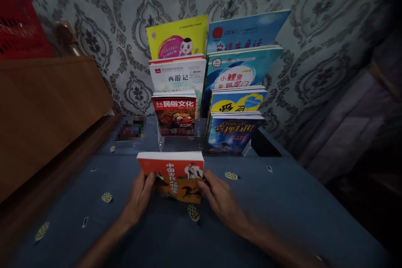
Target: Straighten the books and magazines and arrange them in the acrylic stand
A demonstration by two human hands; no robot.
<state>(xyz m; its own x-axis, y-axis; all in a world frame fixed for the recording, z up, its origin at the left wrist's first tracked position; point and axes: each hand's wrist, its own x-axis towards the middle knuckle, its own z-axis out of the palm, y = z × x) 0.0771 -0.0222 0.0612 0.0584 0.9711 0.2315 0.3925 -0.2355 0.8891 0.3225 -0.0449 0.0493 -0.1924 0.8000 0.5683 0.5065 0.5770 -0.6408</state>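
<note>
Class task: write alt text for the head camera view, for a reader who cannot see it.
Two bare hands, left hand and right hand, hold an orange book upright on a blue tablecloth. Behind it, a tiered clear rack displays two columns of children's books against patterned grey wallpaper.

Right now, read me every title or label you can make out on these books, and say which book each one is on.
"西游记": white-covered book, left column of the clear tiered rack.
"民俗文化": red-banner magazine below it.
"小鲤鱼跳龙门": teal book, right column.
Top blue book: title cut off, unreadable.
Orange paperback, held by left hand and right hand: title blurred.
</note>
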